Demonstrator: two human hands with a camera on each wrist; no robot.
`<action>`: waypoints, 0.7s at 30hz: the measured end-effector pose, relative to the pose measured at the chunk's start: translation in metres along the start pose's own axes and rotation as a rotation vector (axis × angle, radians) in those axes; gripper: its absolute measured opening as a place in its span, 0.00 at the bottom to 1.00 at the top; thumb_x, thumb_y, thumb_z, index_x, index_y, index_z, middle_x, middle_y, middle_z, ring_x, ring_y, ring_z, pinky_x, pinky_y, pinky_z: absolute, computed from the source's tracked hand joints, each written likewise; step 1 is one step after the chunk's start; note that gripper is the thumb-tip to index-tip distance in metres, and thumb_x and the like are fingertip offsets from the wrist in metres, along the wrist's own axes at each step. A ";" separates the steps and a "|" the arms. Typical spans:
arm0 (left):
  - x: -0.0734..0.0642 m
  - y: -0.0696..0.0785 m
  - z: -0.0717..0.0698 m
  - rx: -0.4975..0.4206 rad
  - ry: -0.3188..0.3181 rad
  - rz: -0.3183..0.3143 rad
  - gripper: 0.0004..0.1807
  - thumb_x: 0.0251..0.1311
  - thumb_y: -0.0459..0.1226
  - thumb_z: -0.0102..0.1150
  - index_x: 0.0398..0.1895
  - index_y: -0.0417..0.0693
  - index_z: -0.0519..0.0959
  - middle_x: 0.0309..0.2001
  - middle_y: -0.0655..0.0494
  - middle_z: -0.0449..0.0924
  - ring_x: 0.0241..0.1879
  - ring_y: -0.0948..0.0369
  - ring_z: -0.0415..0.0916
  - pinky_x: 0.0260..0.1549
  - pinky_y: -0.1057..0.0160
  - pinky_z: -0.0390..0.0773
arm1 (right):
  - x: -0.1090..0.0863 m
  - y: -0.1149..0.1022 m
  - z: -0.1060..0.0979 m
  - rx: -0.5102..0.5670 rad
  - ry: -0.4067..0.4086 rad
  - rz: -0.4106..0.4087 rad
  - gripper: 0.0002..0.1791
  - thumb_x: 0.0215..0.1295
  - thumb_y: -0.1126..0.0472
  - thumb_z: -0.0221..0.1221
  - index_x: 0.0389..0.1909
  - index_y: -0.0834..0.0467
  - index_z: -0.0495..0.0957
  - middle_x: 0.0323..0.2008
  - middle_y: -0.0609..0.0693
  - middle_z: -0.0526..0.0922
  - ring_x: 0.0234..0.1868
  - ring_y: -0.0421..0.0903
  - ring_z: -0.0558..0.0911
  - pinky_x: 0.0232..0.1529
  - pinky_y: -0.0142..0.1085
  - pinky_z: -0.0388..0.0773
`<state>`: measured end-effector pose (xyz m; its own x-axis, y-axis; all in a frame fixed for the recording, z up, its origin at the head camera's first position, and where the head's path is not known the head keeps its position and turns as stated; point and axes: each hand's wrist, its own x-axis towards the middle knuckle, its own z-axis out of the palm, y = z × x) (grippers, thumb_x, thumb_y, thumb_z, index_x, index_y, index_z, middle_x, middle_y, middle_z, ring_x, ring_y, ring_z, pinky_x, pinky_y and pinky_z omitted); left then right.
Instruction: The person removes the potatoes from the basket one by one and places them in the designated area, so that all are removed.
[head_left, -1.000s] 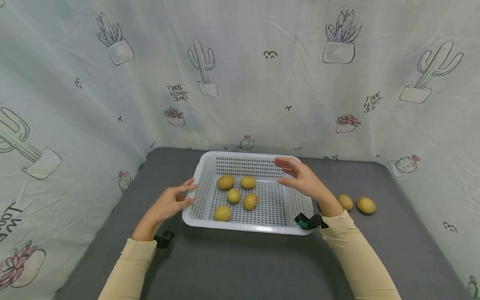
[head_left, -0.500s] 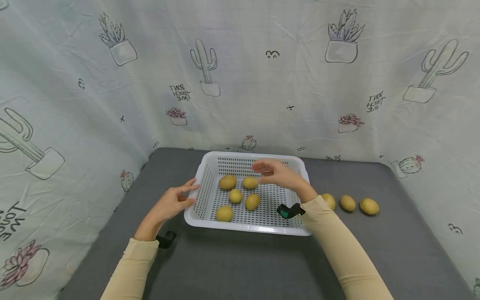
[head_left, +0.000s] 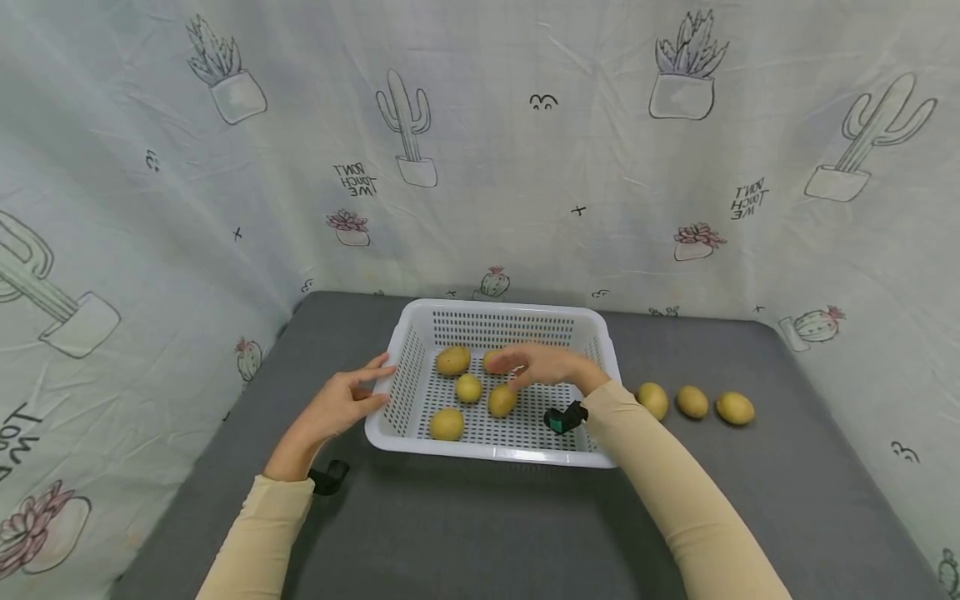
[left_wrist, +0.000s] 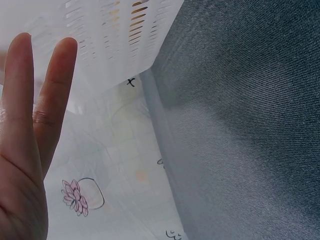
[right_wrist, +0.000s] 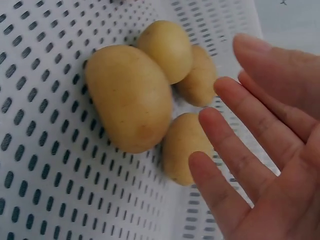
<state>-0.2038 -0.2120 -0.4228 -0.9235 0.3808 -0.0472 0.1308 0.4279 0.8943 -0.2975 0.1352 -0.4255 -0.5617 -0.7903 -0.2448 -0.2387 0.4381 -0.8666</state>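
A white perforated plastic basket [head_left: 480, 452] holds several yellow potatoes [head_left: 453, 361] in its left and middle part. At its left rim rests my left hand [head_left: 337, 408], its fingers and thumb touching the edge. Two straight fingers [left_wrist: 56, 85] show against the basket wall in the left wrist view. My right hand [head_left: 543, 364] is inside the basket's outline, over the potatoes, fingers spread and holding nothing. It partly covers the back potato [head_left: 490, 358]; the front potato [head_left: 502, 402] lies just below its fingers. In the right wrist view, a large potato [right_wrist: 130, 100] sits left of the fingertips.
Three more potatoes lie in a row on the grey tabletop right of the basket: one beside the right sleeve [head_left: 652, 401], a middle potato [head_left: 692, 402] and an outer potato [head_left: 735, 408]. A cactus-print curtain [head_left: 480, 150] encloses the back and sides of the table.
My right hand has moved left from the basket's right side and lowered toward the potatoes. The leftmost table potato has come out from behind that arm. My left hand stays at the rim.
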 end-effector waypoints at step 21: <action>0.000 0.000 -0.001 0.010 -0.001 0.003 0.29 0.62 0.30 0.57 0.67 0.35 0.64 0.74 0.42 0.46 0.45 0.46 0.81 0.35 0.68 0.77 | 0.016 0.013 0.010 -0.315 -0.050 0.136 0.31 0.54 0.66 0.63 0.62 0.53 0.73 0.63 0.47 0.72 0.66 0.49 0.67 0.68 0.46 0.58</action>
<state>-0.2045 -0.2131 -0.4221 -0.9228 0.3825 -0.0452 0.1368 0.4353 0.8898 -0.3017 0.1243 -0.4452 -0.5676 -0.7322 -0.3763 -0.4014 0.6452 -0.6500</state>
